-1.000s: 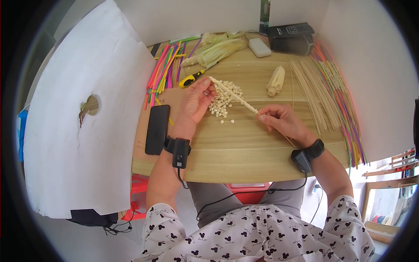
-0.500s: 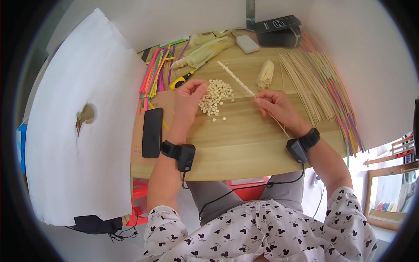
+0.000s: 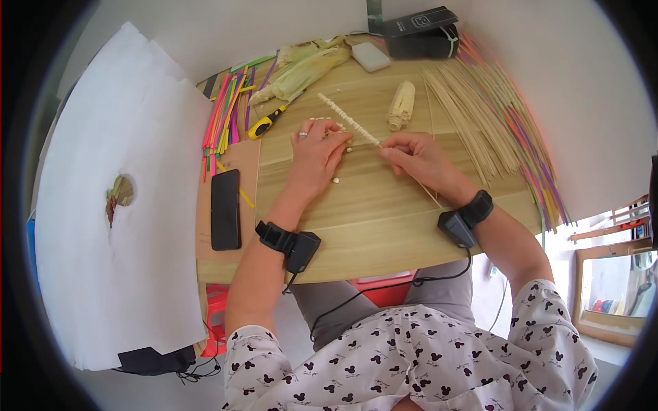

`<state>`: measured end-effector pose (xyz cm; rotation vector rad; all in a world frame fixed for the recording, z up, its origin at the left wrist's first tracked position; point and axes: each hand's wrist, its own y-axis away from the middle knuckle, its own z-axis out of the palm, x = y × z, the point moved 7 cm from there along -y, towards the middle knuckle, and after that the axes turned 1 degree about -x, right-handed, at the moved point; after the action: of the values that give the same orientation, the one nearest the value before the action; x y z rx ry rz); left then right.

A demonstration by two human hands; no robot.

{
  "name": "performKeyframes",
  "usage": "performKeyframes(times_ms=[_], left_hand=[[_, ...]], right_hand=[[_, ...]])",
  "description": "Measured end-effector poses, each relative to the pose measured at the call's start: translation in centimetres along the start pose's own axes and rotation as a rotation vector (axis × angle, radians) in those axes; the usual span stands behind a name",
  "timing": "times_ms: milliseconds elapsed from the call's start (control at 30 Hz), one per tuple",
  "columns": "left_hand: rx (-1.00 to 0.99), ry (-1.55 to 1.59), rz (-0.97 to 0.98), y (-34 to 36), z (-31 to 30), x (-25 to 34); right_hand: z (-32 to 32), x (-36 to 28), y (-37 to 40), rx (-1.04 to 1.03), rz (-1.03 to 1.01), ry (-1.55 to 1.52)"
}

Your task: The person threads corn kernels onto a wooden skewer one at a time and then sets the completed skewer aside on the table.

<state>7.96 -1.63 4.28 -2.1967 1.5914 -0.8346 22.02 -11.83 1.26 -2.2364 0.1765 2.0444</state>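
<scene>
My right hand (image 3: 415,156) pinches a thin wooden skewer (image 3: 426,190) below a row of threaded pale corn kernels (image 3: 347,118). The skewer slants, its loaded end pointing up and left. Over the pile of loose kernels (image 3: 336,123) lies my left hand (image 3: 315,151), hiding most of it. Its fingers are drawn together, and whether a kernel sits between the fingertips cannot be made out. A few kernels show beside these fingertips, and a single kernel (image 3: 336,181) lies nearer to me. A partly stripped corn cob (image 3: 401,106) rests beyond my right hand.
Bare skewers (image 3: 473,123) and coloured strips (image 3: 541,175) lie on the right. Husked corn (image 3: 301,72), a white block (image 3: 371,57) and a black box (image 3: 421,41) are at the back. A yellow-handled tool (image 3: 267,122), coloured strips (image 3: 226,113) and a phone (image 3: 225,209) lie left.
My left hand has moved right, from the pile's left edge to over it, now covering most kernels. My right hand still holds the loaded skewer. The whole view has shifted slightly.
</scene>
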Motion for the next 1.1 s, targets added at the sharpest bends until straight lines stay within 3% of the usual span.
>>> performKeyframes(times_ms=[333, 433, 500, 533, 600, 800, 1100], left_hand=[[0.038, 0.045, -0.005, 0.1, 0.1, -1.1], [0.079, 0.201, -0.188, 0.7, -0.4, -3.3], [0.145, 0.737, -0.56, 1.9, -0.1, -6.4], [0.161, 0.724, -0.562, 1.9, -0.7, -6.7], [0.282, 1.111, -0.634, 2.3, -1.0, -7.5], [0.42, 1.493, -0.684, 3.2, -1.1, -10.1], [0.485, 1.4, -0.663, 3.0, -1.8, -9.9]], right_hand=[[-0.3, 0.3, -0.3, 0.007, -0.045, -0.037], [-0.4, 0.3, -0.3, 0.011, -0.017, -0.015], [-0.1, -0.1, -0.1, -0.004, -0.002, -0.004], [0.1, -0.3, 0.0, -0.01, 0.015, 0.004], [0.7, -0.5, 0.4, -0.05, 0.018, -0.007], [2.0, -1.3, 1.1, -0.12, 0.018, -0.047], [2.5, -1.2, 1.5, -0.143, 0.038, -0.09]])
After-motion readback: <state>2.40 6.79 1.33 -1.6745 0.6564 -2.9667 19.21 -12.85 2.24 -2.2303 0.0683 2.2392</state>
